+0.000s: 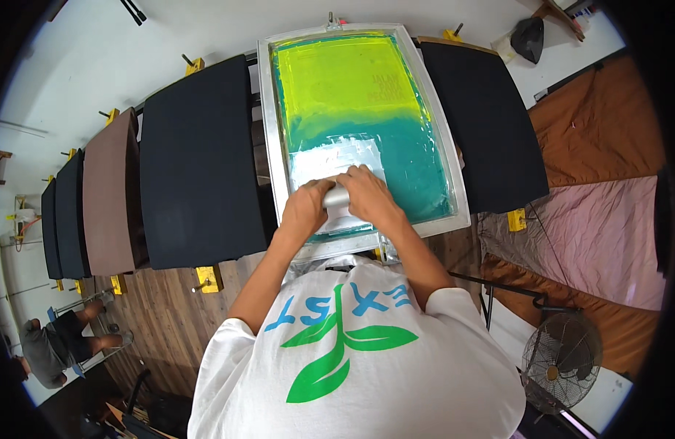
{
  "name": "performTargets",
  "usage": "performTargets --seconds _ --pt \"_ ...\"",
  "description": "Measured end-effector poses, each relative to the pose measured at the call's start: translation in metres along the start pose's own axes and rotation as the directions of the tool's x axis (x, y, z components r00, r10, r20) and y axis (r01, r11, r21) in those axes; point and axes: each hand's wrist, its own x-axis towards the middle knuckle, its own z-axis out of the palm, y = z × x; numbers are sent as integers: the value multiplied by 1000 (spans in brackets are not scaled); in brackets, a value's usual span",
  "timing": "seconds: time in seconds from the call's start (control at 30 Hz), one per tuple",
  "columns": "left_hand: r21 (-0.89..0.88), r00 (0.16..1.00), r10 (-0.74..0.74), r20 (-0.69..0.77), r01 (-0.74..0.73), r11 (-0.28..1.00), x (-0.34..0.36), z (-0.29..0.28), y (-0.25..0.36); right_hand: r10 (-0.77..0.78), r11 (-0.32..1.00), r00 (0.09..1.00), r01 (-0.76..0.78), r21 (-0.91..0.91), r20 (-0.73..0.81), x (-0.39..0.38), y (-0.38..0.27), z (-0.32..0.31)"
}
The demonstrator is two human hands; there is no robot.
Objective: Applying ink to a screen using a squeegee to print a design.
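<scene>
A screen-printing frame with metal edges lies right before me. Its mesh is teal over the near part and bright yellow-green at the far end, with faint lettering there. Both hands grip a silvery squeegee near the frame's close end. My left hand is closed round its left part, and my right hand round its right part. White ink is smeared on the mesh just beyond and around the squeegee. The squeegee's lower edge is mostly hidden by my hands.
Black-covered boards stand left of the frame, with a brown one among them; another black board is to the right. Yellow clamps stick out at board ends. A fan stands lower right. A person sits far left.
</scene>
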Motion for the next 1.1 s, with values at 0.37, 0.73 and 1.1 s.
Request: performTargets --seconds 0.37,0.73,1.1 --pt "57 977 -101 186 92 994 -11 -26 23 54 998 991 -50 -33 121 -14 -21 -17" --pt "-62 999 -23 44 26 998 -33 9 9 73 996 992 -78 42 106 -31 -16 -5" --pt "-47 976 -199 85 203 978 9 -11 11 87 995 972 -76 -60 218 20 -4 -24"
